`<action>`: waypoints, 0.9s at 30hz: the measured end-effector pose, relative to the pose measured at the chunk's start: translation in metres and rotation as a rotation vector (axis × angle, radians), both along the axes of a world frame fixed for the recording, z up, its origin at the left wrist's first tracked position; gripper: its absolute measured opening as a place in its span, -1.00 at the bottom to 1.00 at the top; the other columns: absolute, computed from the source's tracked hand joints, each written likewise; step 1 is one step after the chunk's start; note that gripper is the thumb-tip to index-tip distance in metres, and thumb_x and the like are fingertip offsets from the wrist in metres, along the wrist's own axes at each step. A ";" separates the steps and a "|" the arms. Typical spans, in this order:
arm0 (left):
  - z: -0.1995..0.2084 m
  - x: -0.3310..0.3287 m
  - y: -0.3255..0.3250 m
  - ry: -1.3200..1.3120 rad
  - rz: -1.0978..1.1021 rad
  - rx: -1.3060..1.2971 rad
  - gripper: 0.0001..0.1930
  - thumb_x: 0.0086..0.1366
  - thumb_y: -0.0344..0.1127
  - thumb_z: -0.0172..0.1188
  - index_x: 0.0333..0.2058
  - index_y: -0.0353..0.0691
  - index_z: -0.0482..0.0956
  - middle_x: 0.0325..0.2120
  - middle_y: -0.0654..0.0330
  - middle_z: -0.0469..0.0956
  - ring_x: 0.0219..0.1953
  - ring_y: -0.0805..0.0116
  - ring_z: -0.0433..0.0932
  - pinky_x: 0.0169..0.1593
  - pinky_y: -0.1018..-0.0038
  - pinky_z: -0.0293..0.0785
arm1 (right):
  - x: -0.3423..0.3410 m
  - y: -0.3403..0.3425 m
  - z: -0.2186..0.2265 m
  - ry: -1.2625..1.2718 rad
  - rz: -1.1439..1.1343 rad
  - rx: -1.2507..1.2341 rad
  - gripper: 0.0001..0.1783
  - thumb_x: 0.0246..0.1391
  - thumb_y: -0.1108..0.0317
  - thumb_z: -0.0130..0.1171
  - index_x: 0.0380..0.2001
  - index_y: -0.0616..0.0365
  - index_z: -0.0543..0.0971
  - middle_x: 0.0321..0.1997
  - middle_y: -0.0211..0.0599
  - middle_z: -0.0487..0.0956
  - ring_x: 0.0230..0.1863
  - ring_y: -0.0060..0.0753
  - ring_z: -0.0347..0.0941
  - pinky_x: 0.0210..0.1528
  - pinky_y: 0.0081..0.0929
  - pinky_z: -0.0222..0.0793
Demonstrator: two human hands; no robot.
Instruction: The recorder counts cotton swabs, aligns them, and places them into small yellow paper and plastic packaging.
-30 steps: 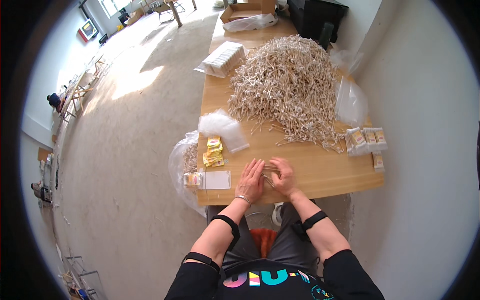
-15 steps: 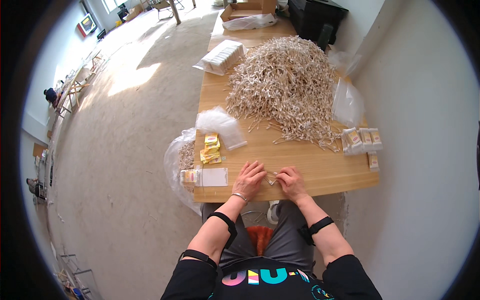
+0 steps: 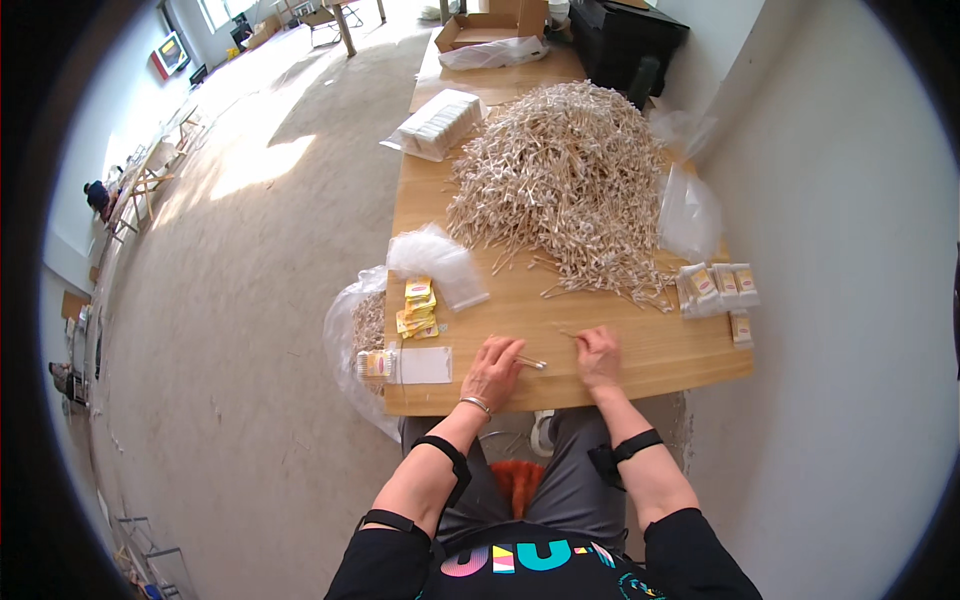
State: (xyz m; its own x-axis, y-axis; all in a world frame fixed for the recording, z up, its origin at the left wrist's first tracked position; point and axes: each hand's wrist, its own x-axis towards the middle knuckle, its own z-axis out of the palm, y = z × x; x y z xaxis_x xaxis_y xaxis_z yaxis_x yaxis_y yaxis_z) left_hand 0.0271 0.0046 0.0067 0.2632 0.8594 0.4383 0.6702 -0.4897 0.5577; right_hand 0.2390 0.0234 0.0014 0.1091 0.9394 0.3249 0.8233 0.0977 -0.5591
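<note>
Near the table's front edge, my left hand [image 3: 491,370] is closed around a few cotton swabs [image 3: 534,363], whose tips stick out to the right of its fingers. My right hand [image 3: 599,356] is a short way to the right, its fingers pinched on a thin cotton swab [image 3: 568,333] that points left. Beyond both hands lies a large heap of loose cotton swabs [image 3: 560,180]. Left of my left hand are a white rectangular card [image 3: 426,366] and a filled pack of swabs [image 3: 375,364] at the table edge.
Yellow printed cards [image 3: 418,312] and clear plastic bags [image 3: 440,262] lie at the left. Small filled packs [image 3: 716,289] sit at the right edge. Farther off are a wrapped white bundle [image 3: 440,124], an open cardboard box [image 3: 492,28] and a black bin [image 3: 628,45]. A wall [image 3: 830,250] stands right.
My hands were close together over the swabs; now they are apart. The right hand has shifted slightly right with a swab, while the left keeps several swabs together.
</note>
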 end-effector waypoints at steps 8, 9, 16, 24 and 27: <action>0.000 -0.005 0.001 0.135 -0.024 -0.034 -0.62 0.08 -0.30 0.22 -0.09 -0.19 0.49 0.01 0.10 0.42 0.17 0.13 0.28 0.28 0.17 0.09 | -0.023 0.044 0.017 -0.003 0.058 0.124 -0.56 -0.12 0.26 0.26 -0.09 0.02 0.49 -0.01 -0.12 0.38 0.07 -0.04 0.27 0.14 -0.17 0.17; 0.000 -0.005 0.001 0.138 -0.031 -0.036 -0.64 0.08 -0.30 0.22 -0.11 -0.17 0.51 0.01 0.10 0.42 0.17 0.14 0.29 0.28 0.17 0.10 | -0.012 0.057 0.024 -0.070 -0.089 0.132 -0.47 -0.14 0.21 0.28 -0.03 -0.01 0.43 0.07 -0.12 0.31 0.12 -0.02 0.21 0.16 -0.12 0.14; 0.002 -0.002 0.001 0.125 -0.032 -0.035 -0.69 0.07 -0.27 0.21 -0.17 -0.11 0.54 0.01 0.13 0.43 0.17 0.18 0.29 0.28 0.19 0.10 | 0.005 0.097 0.033 -0.050 -0.083 -0.108 -0.40 -0.18 0.14 0.33 -0.02 -0.01 0.38 0.12 -0.11 0.24 0.15 0.01 0.15 0.17 -0.10 0.12; 0.005 -0.002 0.001 0.128 -0.019 -0.051 -0.70 0.08 -0.27 0.21 -0.17 -0.11 0.54 0.00 0.13 0.43 0.16 0.16 0.30 0.27 0.17 0.10 | -0.052 0.053 0.004 -0.044 0.287 0.171 -0.66 -0.19 0.45 0.19 -0.22 0.04 0.52 -0.13 -0.26 0.44 -0.06 -0.14 0.35 0.02 -0.25 0.26; 0.004 -0.003 0.001 0.142 -0.018 -0.037 -0.70 0.09 -0.25 0.20 -0.16 -0.10 0.53 0.01 0.14 0.43 0.17 0.19 0.29 0.27 0.19 0.09 | -0.055 0.047 0.004 -0.008 0.446 0.191 -0.68 -0.17 0.51 0.11 -0.23 0.11 0.53 -0.15 -0.22 0.47 -0.10 -0.14 0.39 0.03 -0.25 0.27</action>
